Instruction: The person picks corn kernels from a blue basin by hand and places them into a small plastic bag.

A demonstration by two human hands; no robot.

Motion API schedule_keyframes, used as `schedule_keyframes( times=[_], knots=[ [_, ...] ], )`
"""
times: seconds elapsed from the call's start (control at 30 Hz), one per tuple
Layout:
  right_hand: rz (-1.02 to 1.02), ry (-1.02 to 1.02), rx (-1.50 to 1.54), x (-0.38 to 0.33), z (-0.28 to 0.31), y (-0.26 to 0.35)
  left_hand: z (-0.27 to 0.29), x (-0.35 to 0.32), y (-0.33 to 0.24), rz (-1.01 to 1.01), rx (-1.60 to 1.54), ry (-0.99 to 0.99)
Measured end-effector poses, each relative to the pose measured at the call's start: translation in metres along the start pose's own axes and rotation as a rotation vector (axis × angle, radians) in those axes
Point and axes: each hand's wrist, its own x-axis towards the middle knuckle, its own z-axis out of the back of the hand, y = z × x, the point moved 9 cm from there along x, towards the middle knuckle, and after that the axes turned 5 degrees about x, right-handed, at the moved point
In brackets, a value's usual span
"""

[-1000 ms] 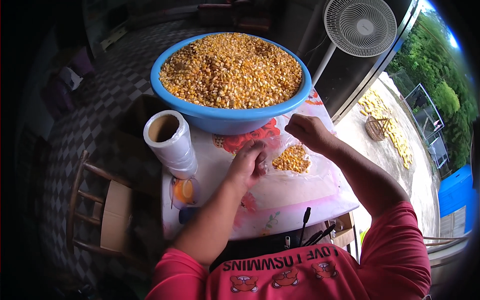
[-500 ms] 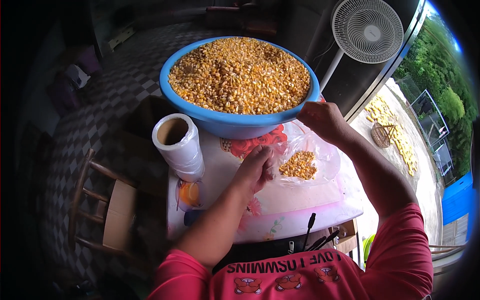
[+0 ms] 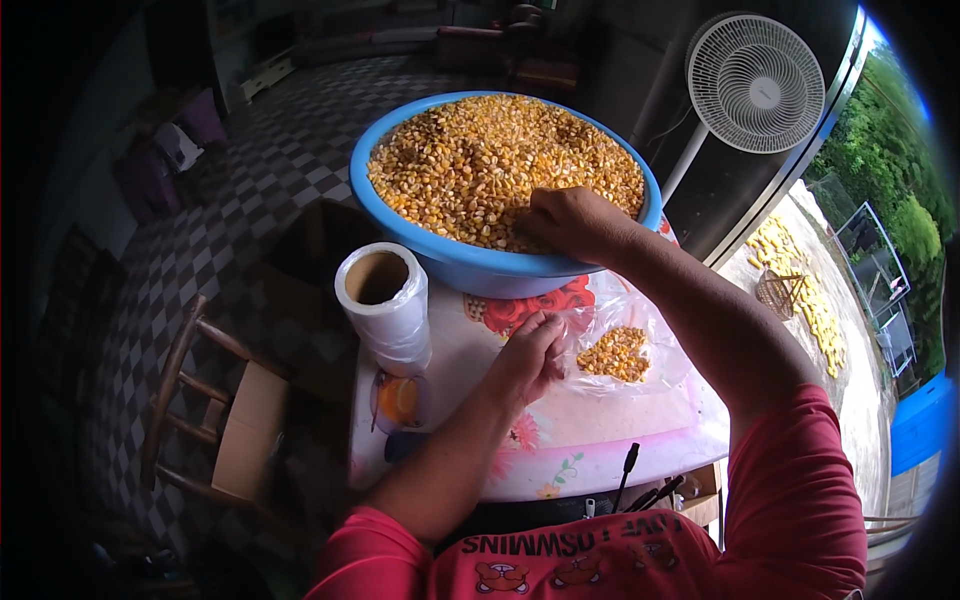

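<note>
A wide blue basin (image 3: 500, 283) heaped with yellow corn kernels (image 3: 470, 160) stands at the far side of the table. My right hand (image 3: 575, 222) reaches over its near right rim, fingers curled down into the kernels; the fingertips are hidden. In front of the basin lies a clear plastic bag (image 3: 667, 352), its mouth spread. A small heap of kernels (image 3: 613, 357) shows inside it. My left hand (image 3: 532, 362) pinches the left edge of the bag between thumb and fingers.
The table (image 3: 600, 425) has a flowered cover. At its left are a roll of clear plastic bags (image 3: 395, 325) and a cup with something orange (image 3: 400, 398). A wooden chair (image 3: 205, 400) stands farther left. Behind the basin is a white fan (image 3: 762, 90); outside lie corn cobs (image 3: 820, 320) around a basket (image 3: 778, 292).
My right hand has moved left from the basin's right rim and down into the kernels. My left hand still grips the bag's edge. The whole view has shifted slightly.
</note>
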Motion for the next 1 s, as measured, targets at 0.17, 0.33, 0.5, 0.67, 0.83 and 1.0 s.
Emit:
schedule_keyframes(
  times=[0.17, 0.33, 0.5, 0.67, 0.83, 1.0],
  knots=[
    [0.044, -0.089, -0.074, -0.002, 0.012, -0.007, -0.001, 0.000, -0.001, -0.011, -0.011, 0.011],
    [0.051, -0.264, -0.037, -0.011, 0.030, -0.019, -0.001, 0.002, -0.001, -0.019, -0.024, 0.020],
    [0.116, -0.520, 0.390, -0.043, 0.056, -0.033, -0.001, 0.000, -0.006, -0.042, -0.008, 0.023],
    [-0.033, -0.522, 0.998, -0.097, 0.036, -0.055, -0.002, 0.005, 0.001, -0.051, -0.028, 0.080],
    [-0.208, -0.351, 1.073, -0.128, -0.029, -0.081, 0.007, 0.006, 0.001, -0.075, 0.009, 0.012],
    [-0.560, -0.123, 0.722, -0.152, -0.076, -0.140, 0.004, 0.009, 0.002, -0.091, -0.018, 0.059]
  ],
)
